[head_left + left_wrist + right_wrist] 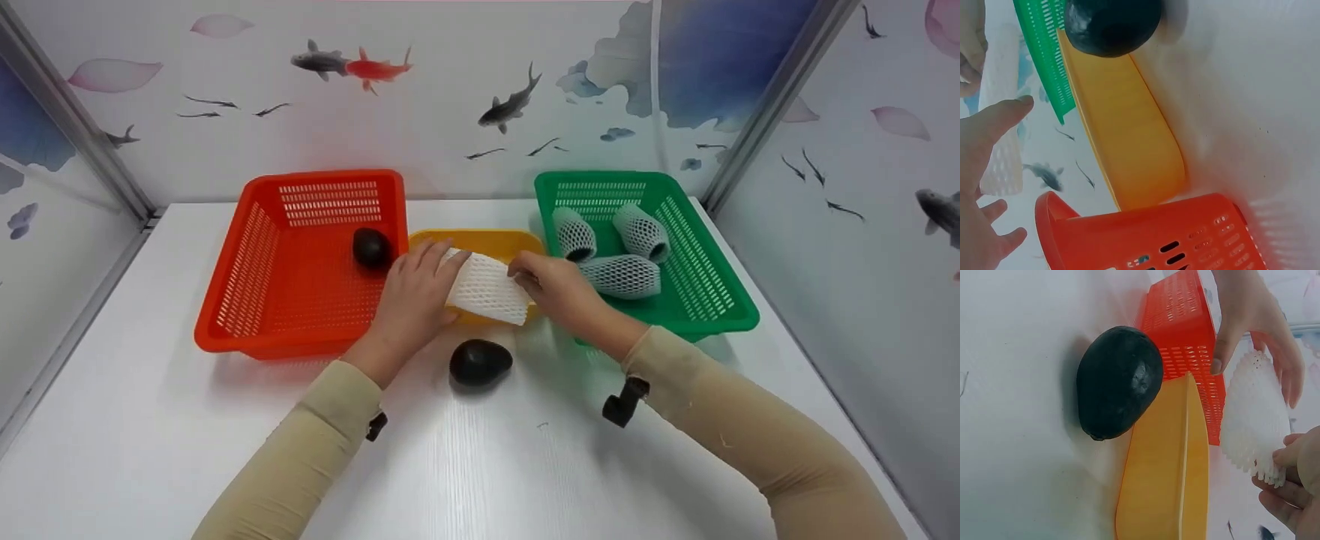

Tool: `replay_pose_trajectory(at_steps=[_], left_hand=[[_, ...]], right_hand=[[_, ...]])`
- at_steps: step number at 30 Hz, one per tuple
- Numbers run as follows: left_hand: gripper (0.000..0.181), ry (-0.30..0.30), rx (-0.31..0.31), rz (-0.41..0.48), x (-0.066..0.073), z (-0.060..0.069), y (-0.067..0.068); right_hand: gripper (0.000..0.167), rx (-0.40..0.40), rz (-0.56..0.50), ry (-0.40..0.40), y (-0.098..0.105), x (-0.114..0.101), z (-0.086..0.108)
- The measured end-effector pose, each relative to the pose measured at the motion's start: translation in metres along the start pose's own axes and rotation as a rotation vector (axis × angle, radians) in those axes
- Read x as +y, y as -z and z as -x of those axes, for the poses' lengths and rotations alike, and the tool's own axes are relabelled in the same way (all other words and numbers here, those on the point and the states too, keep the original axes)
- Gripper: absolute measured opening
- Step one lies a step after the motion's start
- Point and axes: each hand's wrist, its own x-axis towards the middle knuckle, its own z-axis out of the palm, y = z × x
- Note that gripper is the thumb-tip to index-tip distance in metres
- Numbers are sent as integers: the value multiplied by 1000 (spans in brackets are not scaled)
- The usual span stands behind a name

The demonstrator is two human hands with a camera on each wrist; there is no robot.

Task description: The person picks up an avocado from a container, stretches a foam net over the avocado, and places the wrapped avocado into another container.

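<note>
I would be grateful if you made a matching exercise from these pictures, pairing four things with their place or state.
Things:
1. White foam net
2. Red basket
3. Green basket
4. Yellow container

Places or states:
A. Holds three net sleeves
B. Stands between two others
C. Pinched by the right hand
D. Shows one dark fruit inside

Pairs: 1-C, 2-D, 3-A, 4-B

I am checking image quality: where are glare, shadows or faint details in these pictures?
Head view: pale glare on the table; left wrist: white net washed out, striped shadow beside the red basket; right wrist: small highlight on the dark fruit, soft shadow beside it.
</note>
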Motion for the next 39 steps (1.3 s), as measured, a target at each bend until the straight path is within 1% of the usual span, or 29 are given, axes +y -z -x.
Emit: replay_pose_trajectory(at_steps=[3,6,10,12,14,17,21,24,27,29,31,34,36,39], left_hand=[[79,13,-26,26,4,3,0],[73,6,-30,61,8,7,0],[56,-21,13,89,13,12,-1],[48,-31,39,90,17,14,-1],[42,-34,47,83,20,16,-2],[42,-15,23,100,28,17,-2],[43,19,-18,119,40,17,-2],[43,38,-28,104,48,17,-3],[42,53,-37,107,56,18,-6],[44,55,-55,135,61,18,-6],[45,57,-81,150,66,19,-6],[50,61,-141,164,73,19,-4],[52,65,-175,152,78,19,-2],[53,56,-198,135,84,19,-1]], right_hand=[[9,-3,39,17,1,-3,7],[9,-15,83,28,2,-7,14],[12,-35,119,64,3,-10,22],[17,-57,112,59,5,-14,26],[23,-85,107,46,7,-17,30],[37,-122,136,49,11,-23,37],[57,-129,241,102,8,-26,46],[64,-114,310,143,4,-26,51],[66,-97,369,163,0,-25,56],[67,-94,404,152,-2,-25,59],[67,-102,423,125,-4,-25,61],[70,-120,425,77,-5,-25,64],[72,-129,414,52,-6,-26,65],[74,-134,396,31,-6,-27,67]])
